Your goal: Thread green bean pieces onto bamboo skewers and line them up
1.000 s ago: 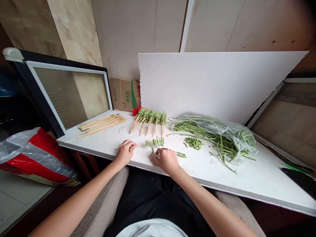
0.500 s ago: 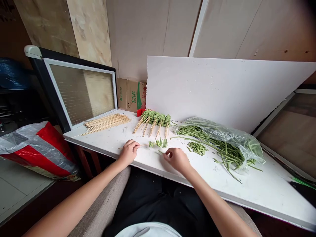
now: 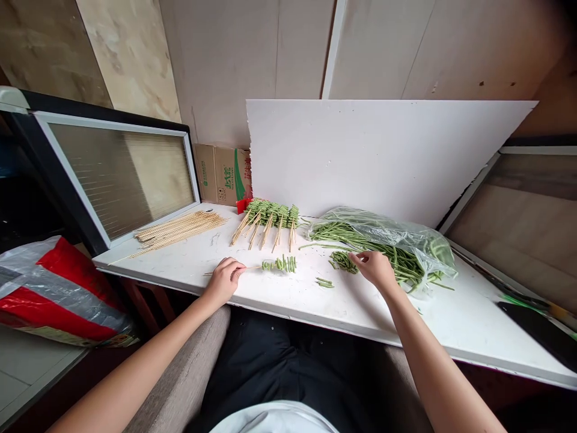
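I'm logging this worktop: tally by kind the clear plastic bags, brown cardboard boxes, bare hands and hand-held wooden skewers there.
Clear plastic bag: 1
Brown cardboard box: 1
Bare left hand and right hand: 2
Hand-held wooden skewer: 1
Total: 5

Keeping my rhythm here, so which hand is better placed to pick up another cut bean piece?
Probably your right hand: it's at the edge of the cut-bean pile, while your left hand is farther off, pinching the skewer.
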Demonstrator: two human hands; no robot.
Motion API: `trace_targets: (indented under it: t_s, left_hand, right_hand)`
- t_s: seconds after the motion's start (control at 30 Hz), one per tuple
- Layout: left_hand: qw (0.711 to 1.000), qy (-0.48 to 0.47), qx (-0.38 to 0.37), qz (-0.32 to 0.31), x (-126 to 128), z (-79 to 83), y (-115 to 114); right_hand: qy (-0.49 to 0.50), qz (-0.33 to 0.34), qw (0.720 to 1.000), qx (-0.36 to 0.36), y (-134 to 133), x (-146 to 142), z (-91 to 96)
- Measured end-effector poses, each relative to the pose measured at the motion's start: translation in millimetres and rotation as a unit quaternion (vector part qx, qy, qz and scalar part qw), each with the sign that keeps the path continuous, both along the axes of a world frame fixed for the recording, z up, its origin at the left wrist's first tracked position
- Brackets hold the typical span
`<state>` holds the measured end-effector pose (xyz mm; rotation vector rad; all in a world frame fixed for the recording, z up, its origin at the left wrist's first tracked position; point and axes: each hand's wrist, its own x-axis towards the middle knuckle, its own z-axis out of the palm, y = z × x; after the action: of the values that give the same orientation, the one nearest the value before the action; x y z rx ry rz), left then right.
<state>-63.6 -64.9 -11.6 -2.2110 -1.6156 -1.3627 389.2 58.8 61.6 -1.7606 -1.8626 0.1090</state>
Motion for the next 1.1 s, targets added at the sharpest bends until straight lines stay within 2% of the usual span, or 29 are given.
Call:
trace_targets:
  t_s: [0.1, 0.23, 0.37, 0.43, 0.53, 0.7, 0.83, 1.1]
  left_hand:
    - [0.999, 0.007, -0.016, -0.031, 5, 2.0, -1]
    - [0.997, 0.021, -0.037, -0.063, 20, 4.1, -6]
    - [0.996, 0.051, -0.041, -0.063, 31, 7.4, -12]
    - [0.995, 0.079, -0.038, -0.056, 36, 11.2, -16]
    - [0.989, 0.117, -0.042, -0.078, 47, 19.1, -23]
    - [0.977, 0.152, -0.067, -0.137, 74, 26.2, -34]
    - [0.972, 0.169, -0.076, -0.145, 82, 21.7, -36]
    - [0.971, 0.184, -0.08, -0.134, 82, 13.5, -34]
  right_hand:
    - [0.023, 0.071, 0.997, 0.015, -13, -19, 9.3]
    - [0.053, 0.26, 0.964, 0.026, -41, -58, 21.1]
    - [0.002, 0.384, 0.922, 0.046, -70, -94, 17.1]
    - [-0.027, 0.422, 0.904, 0.061, -80, -107, 11.4]
    - [-0.066, 0.443, 0.892, 0.064, -87, -118, 3.4]
    - [-0.1, 0.44, 0.891, 0.054, -89, -123, -5.1]
    - [-0.106, 0.441, 0.889, 0.055, -88, -124, -9.9]
    - [-0.1, 0.453, 0.885, 0.05, -84, -123, -16.5]
